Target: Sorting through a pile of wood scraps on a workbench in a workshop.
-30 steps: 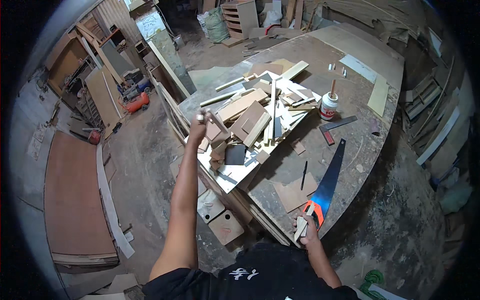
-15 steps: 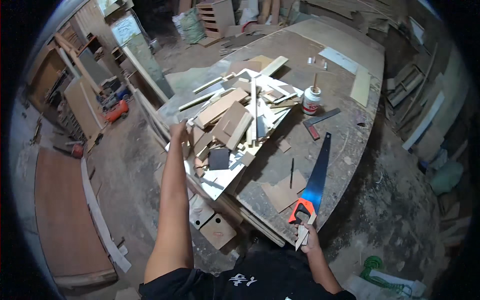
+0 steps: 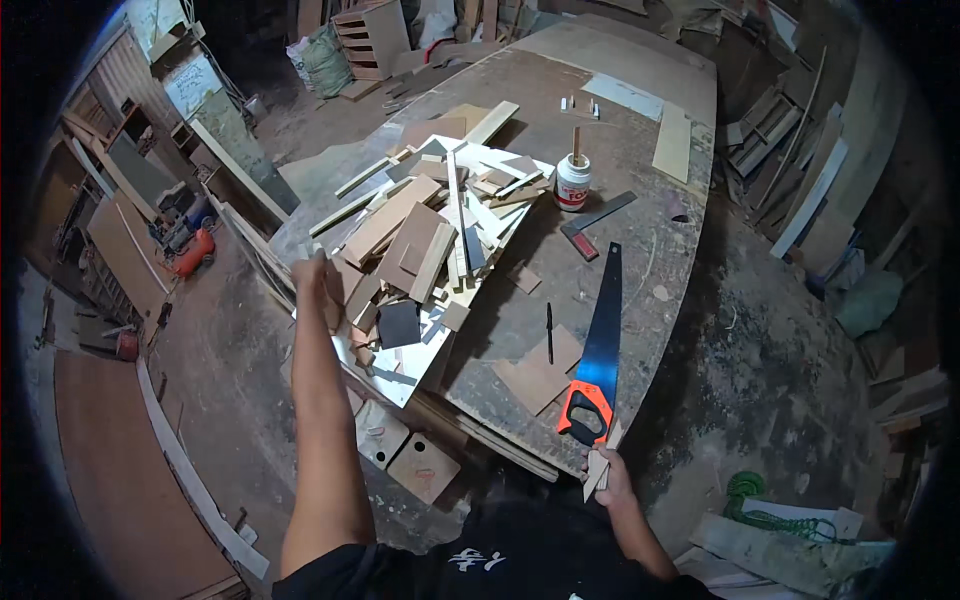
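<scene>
My right hand (image 3: 617, 479), low at the table's near edge, is closed around a few small thin wood pieces (image 3: 597, 473). Just beyond it lies a handsaw (image 3: 602, 335) with a blue blade and an orange-and-black handle, pointing away from me. My left arm stretches forward to the left side of a heap of wood offcuts (image 3: 410, 235). There my left hand (image 3: 311, 274) looks closed, its fingers mostly hidden; what it grips I cannot make out. Under the heap is a white board (image 3: 405, 385).
On the worktable (image 3: 650, 290) stand a white glue jar (image 3: 573, 183) with a stick in it, a try square (image 3: 598, 226), a black pen (image 3: 549, 333) and a flat brown wood piece (image 3: 530, 380). A green coiled hose (image 3: 745, 490) lies on the floor at right.
The whole scene has shifted left in the picture as the view turned. My left hand stays at the heap's left side; my right hand still holds the wood pieces.
</scene>
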A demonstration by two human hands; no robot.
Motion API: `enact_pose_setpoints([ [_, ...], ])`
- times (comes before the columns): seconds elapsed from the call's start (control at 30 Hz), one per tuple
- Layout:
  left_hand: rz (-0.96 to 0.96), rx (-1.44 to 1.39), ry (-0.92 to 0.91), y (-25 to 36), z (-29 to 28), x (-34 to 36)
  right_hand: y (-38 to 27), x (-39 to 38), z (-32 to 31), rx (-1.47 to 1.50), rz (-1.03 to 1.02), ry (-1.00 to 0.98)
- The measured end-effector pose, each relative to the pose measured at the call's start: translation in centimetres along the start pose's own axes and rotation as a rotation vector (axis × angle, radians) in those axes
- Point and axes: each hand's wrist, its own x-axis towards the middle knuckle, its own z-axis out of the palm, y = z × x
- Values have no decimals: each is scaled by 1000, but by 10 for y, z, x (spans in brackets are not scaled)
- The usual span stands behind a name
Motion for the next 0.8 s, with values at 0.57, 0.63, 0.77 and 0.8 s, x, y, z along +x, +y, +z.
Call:
enact_pose_setpoints([
  [0.57,-281,-332,-711,-70,5,-451,-96,18,-46,-222,108,-372],
  [0.63,-314,-307,-738,-14,60,-559,-131,12,-54,-284,100,-373],
  [0.77,-55,-152,-983,-38,140,-644,-184,5,-69,-447,25,-392],
  [0.8,-54,-73,-1029,-7,151,-664,-201,5,-78,-445,-18,-403],
])
